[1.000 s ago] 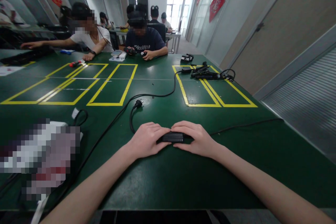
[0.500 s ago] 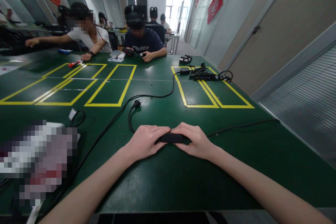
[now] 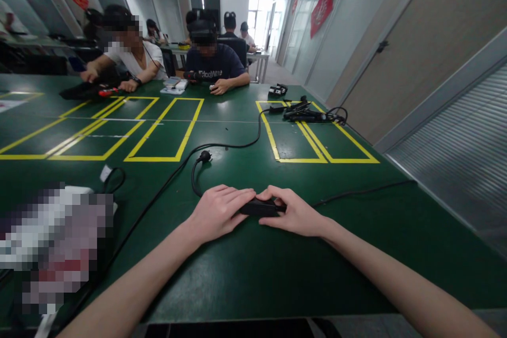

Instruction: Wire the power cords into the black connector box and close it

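A black power adapter (image 3: 259, 208) lies on the green table (image 3: 277, 269) in front of me. My left hand (image 3: 222, 210) is closed around its left end, fingers over the top and thumb on the near side. At the right end, my right hand (image 3: 295, 212) grips it between thumb and fingers. From behind my left hand a short black cord curves up to a plug (image 3: 205, 157) with metal prongs. A thinner black cable (image 3: 364, 190) runs from my right hand toward the table's right edge.
Another black cable (image 3: 158, 190) crosses the table diagonally to a tangle of black cords (image 3: 303, 111). Yellow tape (image 3: 154, 159) marks rectangles. A blurred-out package (image 3: 67, 237) lies at left. Two co-workers sit across, one in a white shirt (image 3: 134, 58), one in a dark shirt (image 3: 216, 60).
My right hand's fingers have spread a little and shifted along the adapter's right end; my left hand stays put. The co-worker in white has drawn an arm in, with a black item now on the table.
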A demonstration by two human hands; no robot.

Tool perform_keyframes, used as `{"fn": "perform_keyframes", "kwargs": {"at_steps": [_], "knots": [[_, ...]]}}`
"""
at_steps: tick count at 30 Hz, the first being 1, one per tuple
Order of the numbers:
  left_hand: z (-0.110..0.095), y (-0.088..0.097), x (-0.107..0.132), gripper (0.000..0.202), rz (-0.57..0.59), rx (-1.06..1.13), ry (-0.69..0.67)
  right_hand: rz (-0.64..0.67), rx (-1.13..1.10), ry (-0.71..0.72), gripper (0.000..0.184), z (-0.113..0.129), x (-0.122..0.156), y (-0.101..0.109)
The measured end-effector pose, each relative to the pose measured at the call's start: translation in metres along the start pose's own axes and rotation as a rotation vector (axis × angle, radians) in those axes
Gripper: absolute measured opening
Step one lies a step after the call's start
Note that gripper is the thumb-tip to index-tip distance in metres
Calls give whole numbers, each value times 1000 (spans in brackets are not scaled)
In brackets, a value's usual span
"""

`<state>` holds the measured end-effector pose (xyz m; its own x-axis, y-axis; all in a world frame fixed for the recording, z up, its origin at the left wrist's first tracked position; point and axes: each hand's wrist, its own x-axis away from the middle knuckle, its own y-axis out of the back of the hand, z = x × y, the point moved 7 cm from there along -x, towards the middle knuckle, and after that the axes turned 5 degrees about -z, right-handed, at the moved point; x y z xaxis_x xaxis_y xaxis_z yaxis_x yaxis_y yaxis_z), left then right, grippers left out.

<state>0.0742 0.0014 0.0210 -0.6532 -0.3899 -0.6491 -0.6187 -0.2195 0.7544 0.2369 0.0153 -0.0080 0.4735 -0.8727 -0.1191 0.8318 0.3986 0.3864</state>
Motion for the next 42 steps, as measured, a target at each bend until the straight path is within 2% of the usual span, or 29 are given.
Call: {"fn": "perform_keyframes", "kwargs": {"at_steps": [4,7,10,14,19,24,28,33,39,42], "knots": [[-5,17,-4,44,-163,-46,5,-115,-207,-27,38,2,-7,18],[-7,24,-6,51,-180,-125,55,-328,-366,-94,44,-2,-9,54],[-6,16,-4,50,-83,-83,81,-593,-456,-104,47,-7,-5,102],[-7,-5,1,44,110,60,70,-853,-475,-22,44,-11,10,159],[-7,-22,6,31,278,210,122,-1116,-403,24,53,-28,31,205],[-5,-24,8,28,304,240,171,-1280,-433,-36,54,-58,47,231],[-3,-24,8,27,300,245,183,-1359,-384,-39,52,-68,59,246],[-2,-23,7,26,300,236,179,-1375,-334,-13,43,-73,64,254],[1,-22,9,27,301,225,190,-1440,-214,61,42,-73,76,266],[1,-22,9,26,305,229,193,-1379,-195,32,39,-77,76,271]]}}
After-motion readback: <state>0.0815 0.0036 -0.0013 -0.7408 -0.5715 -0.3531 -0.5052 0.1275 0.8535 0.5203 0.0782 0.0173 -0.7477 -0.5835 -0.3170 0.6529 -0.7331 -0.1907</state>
